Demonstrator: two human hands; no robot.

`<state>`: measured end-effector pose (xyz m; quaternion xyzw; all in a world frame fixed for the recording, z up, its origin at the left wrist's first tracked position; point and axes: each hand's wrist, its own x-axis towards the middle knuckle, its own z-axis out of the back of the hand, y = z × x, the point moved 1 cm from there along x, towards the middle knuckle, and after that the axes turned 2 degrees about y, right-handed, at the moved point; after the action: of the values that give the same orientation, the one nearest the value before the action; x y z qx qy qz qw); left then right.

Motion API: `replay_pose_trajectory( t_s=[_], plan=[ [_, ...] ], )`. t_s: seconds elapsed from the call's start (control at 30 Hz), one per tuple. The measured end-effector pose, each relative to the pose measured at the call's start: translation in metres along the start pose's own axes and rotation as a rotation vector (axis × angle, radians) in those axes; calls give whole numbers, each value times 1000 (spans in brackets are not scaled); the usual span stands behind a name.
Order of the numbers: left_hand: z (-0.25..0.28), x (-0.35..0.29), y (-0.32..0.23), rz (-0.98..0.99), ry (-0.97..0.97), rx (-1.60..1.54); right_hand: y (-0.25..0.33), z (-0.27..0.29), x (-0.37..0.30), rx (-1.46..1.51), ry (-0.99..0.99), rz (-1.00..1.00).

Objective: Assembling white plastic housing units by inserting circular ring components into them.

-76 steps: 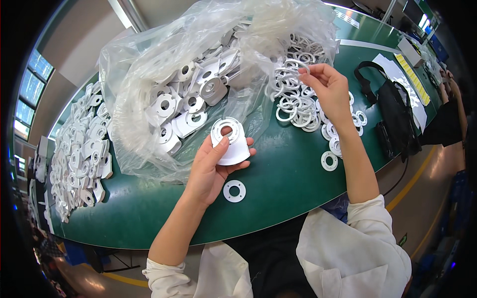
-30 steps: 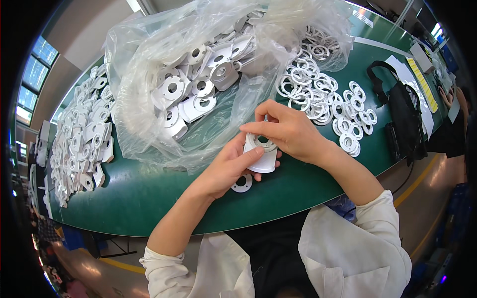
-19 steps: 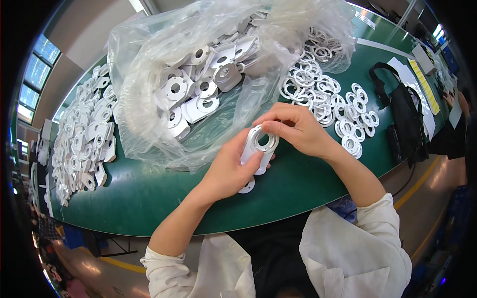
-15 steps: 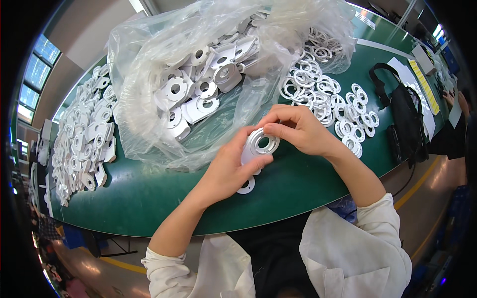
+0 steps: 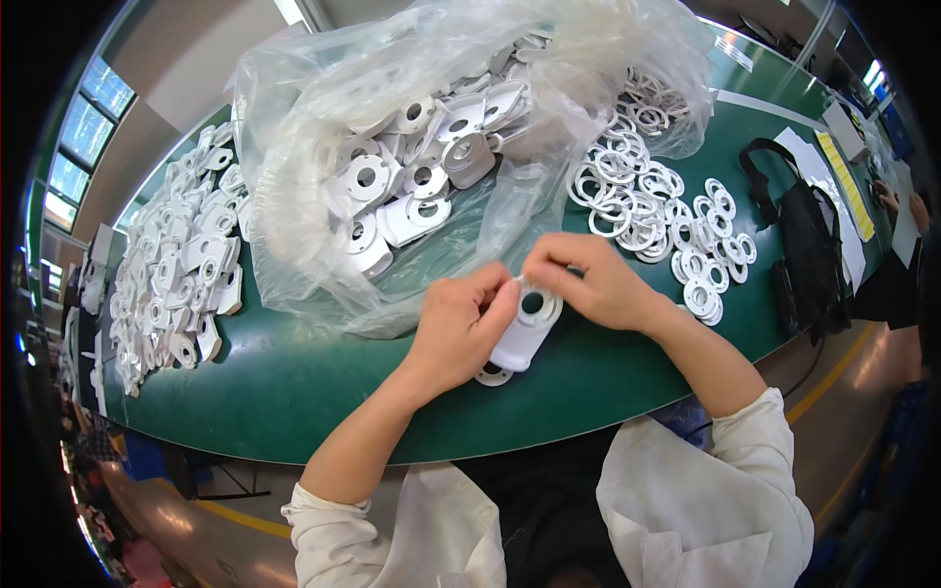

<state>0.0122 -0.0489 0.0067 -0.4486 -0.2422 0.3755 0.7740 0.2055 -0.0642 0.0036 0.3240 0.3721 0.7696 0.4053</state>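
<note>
Between my hands, over the near part of the table, is a white plastic plate [image 5: 524, 344] with a round hole near its far end and a smooth tongue-shaped near end. My left hand [image 5: 456, 328] is closed, its thumb and fingertips pinching the plate's far left edge. The fingers of my right hand [image 5: 593, 282] are curled at the far edge by the hole, gripping the plate there. A flat white ring [image 5: 494, 377] lies on the table below, partly covered by the plate. Whether a ring sits in the plate's hole is hard to tell.
A big clear plastic bag [image 5: 284, 186] holds many similar white plates [image 5: 368, 178] beyond my hands. More plates [image 5: 176, 279] are heaped at the left. White rings [image 5: 627, 186] lie piled at the right, beside a black bag [image 5: 809, 230]. The table [image 5: 304, 392] is green.
The plate has turned, its smooth tongue now pointing toward me. My left thumb has moved from its near side up to its far edge, and my right hand has lowered slightly. The view has shifted a little.
</note>
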Motion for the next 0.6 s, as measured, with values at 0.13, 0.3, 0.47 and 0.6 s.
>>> replay_pose_trajectory(
  t_s=[0.13,0.3,0.47,0.6],
  plan=[
    [-9,4,-1,-16,-204,-565,-5,-1,5,484,-269,-137],
    [-17,0,0,-20,52,-610,-15,-6,5,543,-309,-205],
    [-10,0,3,30,-13,-549,6,-3,0,86,-174,-24],
    [-9,0,5,-119,-80,-269,6,-3,-4,18,-162,33]
  ],
)
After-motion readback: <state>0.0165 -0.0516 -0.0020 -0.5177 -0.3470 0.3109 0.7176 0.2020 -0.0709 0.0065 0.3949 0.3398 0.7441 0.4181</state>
